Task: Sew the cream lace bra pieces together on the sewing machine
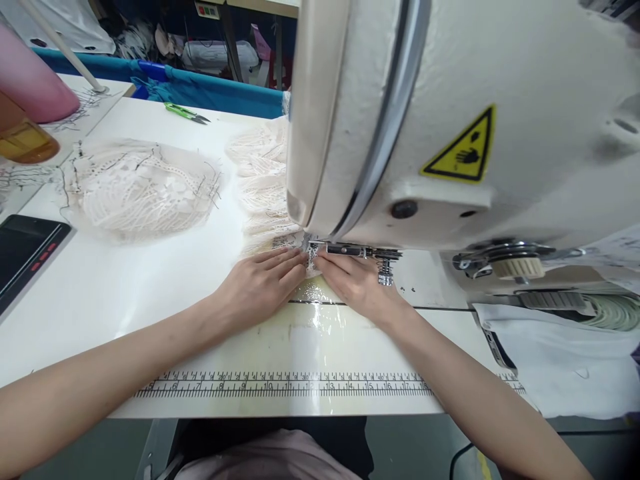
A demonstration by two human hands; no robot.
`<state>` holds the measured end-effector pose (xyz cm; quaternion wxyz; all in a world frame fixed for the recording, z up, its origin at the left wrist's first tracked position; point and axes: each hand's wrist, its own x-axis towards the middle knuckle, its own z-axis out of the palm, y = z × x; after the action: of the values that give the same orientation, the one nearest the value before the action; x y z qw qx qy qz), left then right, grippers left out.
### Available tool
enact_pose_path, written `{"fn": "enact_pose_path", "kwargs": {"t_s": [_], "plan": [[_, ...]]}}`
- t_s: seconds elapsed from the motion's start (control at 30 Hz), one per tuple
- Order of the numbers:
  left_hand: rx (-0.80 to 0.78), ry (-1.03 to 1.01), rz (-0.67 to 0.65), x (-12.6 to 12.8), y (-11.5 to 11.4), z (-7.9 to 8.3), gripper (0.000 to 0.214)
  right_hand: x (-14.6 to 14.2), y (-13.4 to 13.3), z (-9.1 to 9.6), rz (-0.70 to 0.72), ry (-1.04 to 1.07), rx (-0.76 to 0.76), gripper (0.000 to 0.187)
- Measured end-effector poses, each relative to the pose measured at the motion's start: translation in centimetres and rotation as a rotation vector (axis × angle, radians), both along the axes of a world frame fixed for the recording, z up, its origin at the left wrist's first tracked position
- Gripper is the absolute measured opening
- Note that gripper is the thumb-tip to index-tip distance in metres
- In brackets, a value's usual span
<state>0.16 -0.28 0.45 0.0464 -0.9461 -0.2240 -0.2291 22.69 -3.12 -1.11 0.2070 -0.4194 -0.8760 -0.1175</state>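
Note:
A cream lace piece (267, 193) lies gathered on the table and runs under the head of a sewing machine (360, 133). My left hand (265, 280) lies flat on its near edge, fingers stretched out just left of the needle area. To the right of that area, my right hand (357, 283) rests with fingers extended, fingertips touching the lace edge. The machine's metal attachment (345, 250) hides part of the right fingers. A small strip of lace shows between the two hands' fingertips.
At left lie a second lace pile (145, 190) with loose dark threads and a phone (30, 257). Green thread snips (185, 113) lie at the back. A pink thread cone (40, 80) stands far left. A printed ruler (300, 385) follows the front edge; white fabric (565, 360) is at right.

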Motion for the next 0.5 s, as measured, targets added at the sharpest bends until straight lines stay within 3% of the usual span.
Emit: {"fn": "enact_pose_path", "kwargs": {"t_s": [0.5], "plan": [[0.054,-0.01,0.038,-0.03,0.21,0.37,0.023,-1.03,-0.48,0.76,0.022,-0.06,0.022,0.028]]}}
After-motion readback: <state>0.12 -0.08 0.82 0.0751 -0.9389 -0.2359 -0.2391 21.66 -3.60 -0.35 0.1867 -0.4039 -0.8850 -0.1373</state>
